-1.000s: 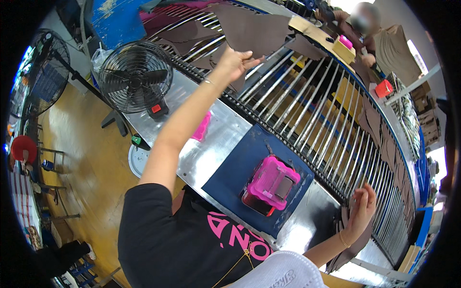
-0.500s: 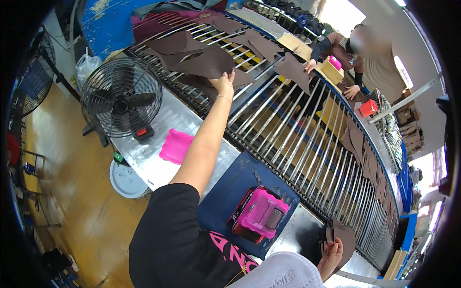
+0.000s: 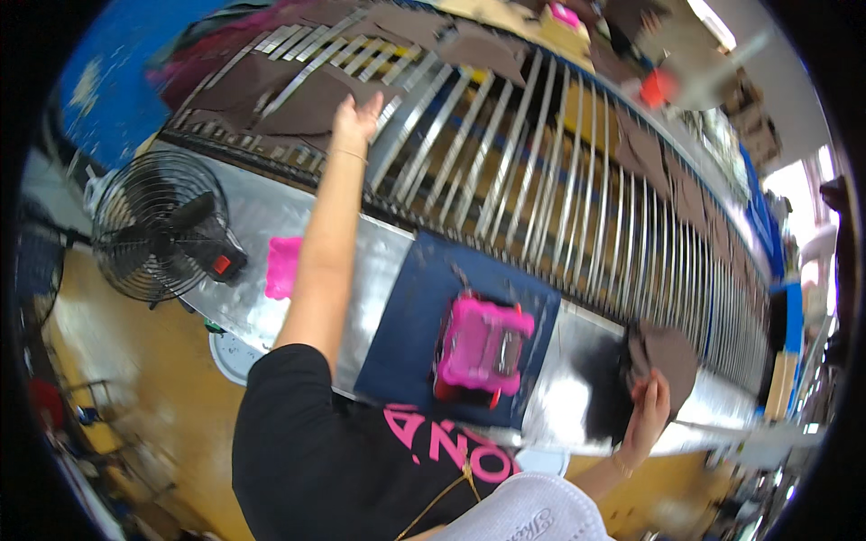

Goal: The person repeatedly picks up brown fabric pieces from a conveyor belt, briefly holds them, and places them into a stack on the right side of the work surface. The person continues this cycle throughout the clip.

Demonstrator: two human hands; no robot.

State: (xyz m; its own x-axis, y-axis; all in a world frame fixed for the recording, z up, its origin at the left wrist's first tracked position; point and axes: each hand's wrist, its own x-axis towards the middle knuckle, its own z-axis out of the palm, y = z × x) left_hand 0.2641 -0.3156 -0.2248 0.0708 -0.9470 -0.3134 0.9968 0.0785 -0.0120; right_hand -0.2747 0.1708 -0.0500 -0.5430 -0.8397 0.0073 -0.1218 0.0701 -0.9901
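Observation:
My left arm stretches far over the slatted metal conveyor (image 3: 505, 153), and my left hand (image 3: 359, 119) is open with its fingers apart. Just beside it lies a flat dark brown cut piece (image 3: 307, 106) on the slats, among other brown pieces (image 3: 236, 86). Down at the right, my right hand (image 3: 648, 410) has its fingers closed on a stack of brown cut pieces (image 3: 669, 356) at the edge of the metal table. Part of that stack is hidden by the fingers, and the picture is somewhat blurred.
A pink tray (image 3: 487, 347) sits on a dark blue mat (image 3: 397, 316) before me. Another pink tray (image 3: 283, 268) lies left of the mat, near a black fan (image 3: 162, 225). More brown pieces (image 3: 642, 153) line the conveyor's far side, with a red container (image 3: 658, 87) beyond.
My left hand has come off the brown piece and its fingers are spread. The whole view has shifted and turned, and the co-worker is now mostly out of sight. My right hand keeps the stack.

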